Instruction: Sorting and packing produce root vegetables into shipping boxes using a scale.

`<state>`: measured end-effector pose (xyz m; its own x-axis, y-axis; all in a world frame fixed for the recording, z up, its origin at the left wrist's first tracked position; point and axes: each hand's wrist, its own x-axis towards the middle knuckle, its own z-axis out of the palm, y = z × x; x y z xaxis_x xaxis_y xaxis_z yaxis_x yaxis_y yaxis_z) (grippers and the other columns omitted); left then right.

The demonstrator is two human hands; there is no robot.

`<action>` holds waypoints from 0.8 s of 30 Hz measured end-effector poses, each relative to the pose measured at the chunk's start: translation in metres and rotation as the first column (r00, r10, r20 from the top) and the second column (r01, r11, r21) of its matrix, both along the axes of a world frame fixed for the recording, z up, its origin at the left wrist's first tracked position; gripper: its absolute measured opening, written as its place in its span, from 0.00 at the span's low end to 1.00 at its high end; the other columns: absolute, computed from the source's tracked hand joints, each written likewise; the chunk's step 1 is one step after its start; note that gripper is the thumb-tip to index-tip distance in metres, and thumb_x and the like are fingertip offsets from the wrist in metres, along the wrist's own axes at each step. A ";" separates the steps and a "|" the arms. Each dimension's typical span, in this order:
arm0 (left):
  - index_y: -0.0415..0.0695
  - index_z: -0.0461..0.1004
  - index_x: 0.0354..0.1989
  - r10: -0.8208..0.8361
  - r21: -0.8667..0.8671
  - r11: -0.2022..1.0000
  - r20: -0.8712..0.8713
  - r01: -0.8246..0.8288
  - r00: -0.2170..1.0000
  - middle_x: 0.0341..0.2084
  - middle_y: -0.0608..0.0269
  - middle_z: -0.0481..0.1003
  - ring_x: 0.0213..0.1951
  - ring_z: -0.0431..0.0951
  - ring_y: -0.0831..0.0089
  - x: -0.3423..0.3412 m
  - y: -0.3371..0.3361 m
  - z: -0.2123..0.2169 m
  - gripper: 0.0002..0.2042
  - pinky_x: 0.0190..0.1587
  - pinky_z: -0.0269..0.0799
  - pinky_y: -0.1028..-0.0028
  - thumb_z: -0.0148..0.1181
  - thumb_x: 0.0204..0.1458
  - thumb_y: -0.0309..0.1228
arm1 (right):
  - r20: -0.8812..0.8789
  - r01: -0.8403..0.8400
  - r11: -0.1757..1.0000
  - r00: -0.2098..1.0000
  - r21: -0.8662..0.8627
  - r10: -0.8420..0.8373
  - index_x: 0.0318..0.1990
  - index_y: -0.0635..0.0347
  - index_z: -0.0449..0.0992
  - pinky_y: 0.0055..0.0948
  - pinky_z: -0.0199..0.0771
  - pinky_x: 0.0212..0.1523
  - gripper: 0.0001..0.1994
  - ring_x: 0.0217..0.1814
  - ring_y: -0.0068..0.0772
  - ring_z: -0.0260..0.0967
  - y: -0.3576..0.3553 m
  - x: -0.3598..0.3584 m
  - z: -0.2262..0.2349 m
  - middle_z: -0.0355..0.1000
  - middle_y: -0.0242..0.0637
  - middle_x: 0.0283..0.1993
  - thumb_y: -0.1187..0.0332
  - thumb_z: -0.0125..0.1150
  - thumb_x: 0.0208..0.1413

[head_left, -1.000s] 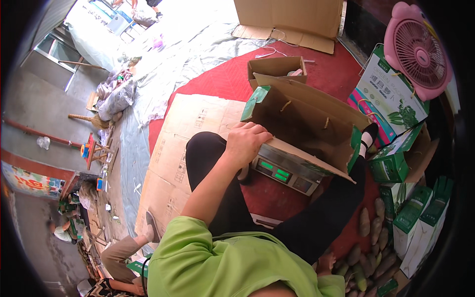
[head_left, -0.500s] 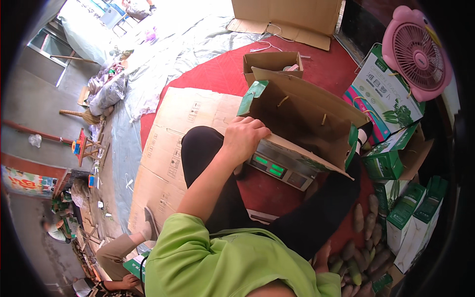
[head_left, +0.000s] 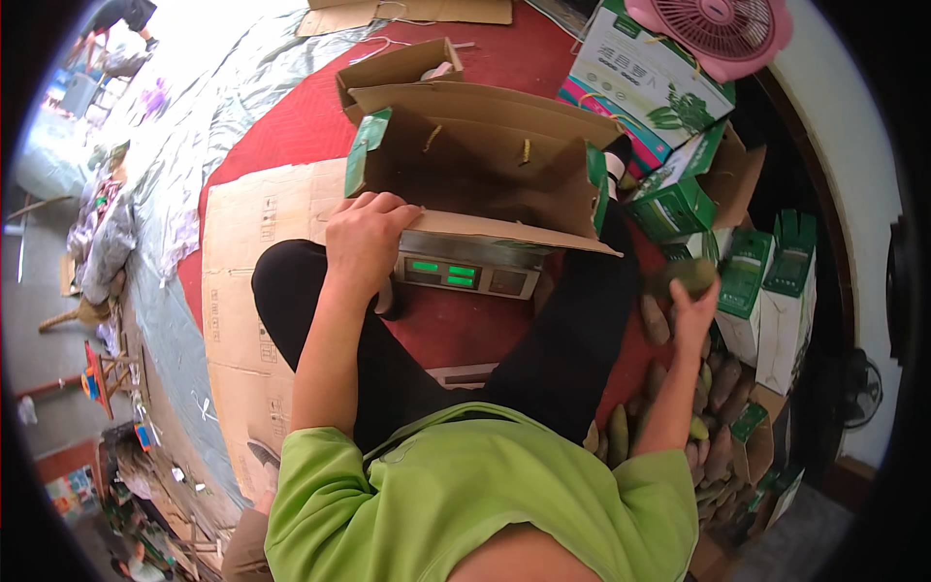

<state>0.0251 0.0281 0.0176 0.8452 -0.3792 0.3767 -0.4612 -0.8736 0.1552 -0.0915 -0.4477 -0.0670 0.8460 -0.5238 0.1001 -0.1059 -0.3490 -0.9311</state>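
Box (head_left: 480,175) open atop the scale (head_left: 490,278), gripped at its near edge by the left hand (head_left: 365,239) with bent fingers (head_left: 386,206). Greenish tuber (head_left: 685,275) inside the curled right hand (head_left: 694,308), near the tuber pile (head_left: 725,384).

Red matting (head_left: 291,131) lies left of a white wall (head_left: 858,145).

Green short-sleeved shirt (head_left: 485,485), black trousers (head_left: 296,296)

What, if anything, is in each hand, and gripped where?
The left hand holds the box by the left end of its near flap. The right hand holds a root vegetable by its near side; blur hides exact finger placement.
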 end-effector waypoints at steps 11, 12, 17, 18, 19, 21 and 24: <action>0.54 0.81 0.32 -0.039 -0.009 0.999 0.020 0.039 0.999 0.29 0.75 0.77 0.36 0.78 0.72 -0.002 0.002 0.001 0.11 0.39 0.71 0.69 0.58 0.41 0.23 | 0.573 -0.453 0.891 0.728 -0.011 0.377 0.63 0.67 0.57 0.41 0.58 0.66 0.33 0.63 0.41 0.64 0.115 0.099 0.200 0.64 0.55 0.62 0.82 0.63 0.49; 0.54 0.81 0.32 -0.038 -0.003 0.999 0.012 0.038 0.999 0.29 0.75 0.77 0.36 0.78 0.72 -0.002 0.002 0.002 0.11 0.39 0.71 0.69 0.58 0.41 0.23 | 0.576 -0.501 0.865 0.707 -0.002 0.411 0.63 0.66 0.59 0.41 0.60 0.65 0.32 0.62 0.41 0.64 0.127 0.109 0.196 0.64 0.54 0.62 0.83 0.63 0.48; 0.55 0.81 0.32 -0.036 0.001 0.999 0.001 0.036 0.999 0.29 0.77 0.77 0.36 0.77 0.73 -0.001 0.003 0.001 0.10 0.42 0.71 0.71 0.57 0.44 0.27 | 0.321 -0.635 0.771 0.740 0.044 0.591 0.60 0.57 0.62 0.33 0.69 0.55 0.33 0.56 0.30 0.68 0.186 0.156 0.153 0.69 0.33 0.53 0.79 0.68 0.44; 0.55 0.81 0.32 -0.042 -0.004 0.999 0.010 0.042 0.999 0.29 0.77 0.77 0.36 0.77 0.73 -0.001 0.003 0.001 0.09 0.42 0.71 0.71 0.57 0.44 0.27 | 0.245 -0.647 0.762 0.733 -0.038 0.635 0.60 0.56 0.62 0.32 0.69 0.54 0.33 0.56 0.30 0.68 0.194 0.164 0.143 0.70 0.34 0.52 0.78 0.68 0.44; 0.55 0.81 0.32 -0.047 -0.008 0.999 0.017 0.047 0.999 0.29 0.77 0.77 0.35 0.77 0.74 -0.001 0.003 0.001 0.09 0.42 0.71 0.71 0.57 0.44 0.27 | 0.245 -0.649 0.760 0.731 -0.038 0.637 0.60 0.56 0.62 0.32 0.69 0.54 0.33 0.56 0.30 0.68 0.200 0.171 0.136 0.70 0.34 0.52 0.78 0.68 0.44; 0.55 0.81 0.32 -0.043 0.000 0.999 0.023 0.043 0.999 0.29 0.77 0.76 0.35 0.77 0.74 -0.001 0.004 0.001 0.09 0.41 0.71 0.71 0.57 0.45 0.27 | 0.052 -0.738 0.647 0.651 -0.192 0.757 0.59 0.53 0.62 0.33 0.69 0.52 0.32 0.56 0.37 0.68 0.212 0.182 0.125 0.71 0.38 0.51 0.75 0.68 0.44; 0.55 0.81 0.32 -0.035 0.010 0.999 0.026 0.035 0.999 0.28 0.77 0.76 0.35 0.77 0.74 -0.001 0.005 0.003 0.08 0.41 0.71 0.71 0.57 0.45 0.28 | -0.210 -0.765 0.500 0.611 -0.406 0.763 0.59 0.54 0.62 0.37 0.69 0.52 0.31 0.56 0.47 0.66 0.229 0.194 0.118 0.71 0.44 0.51 0.73 0.68 0.45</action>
<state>0.0240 0.0335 0.0202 0.8212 -0.4120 0.3948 -0.4951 -0.8584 0.1342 0.1029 -0.2186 0.0514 0.8969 0.4245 0.1240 0.3930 -0.6364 -0.6638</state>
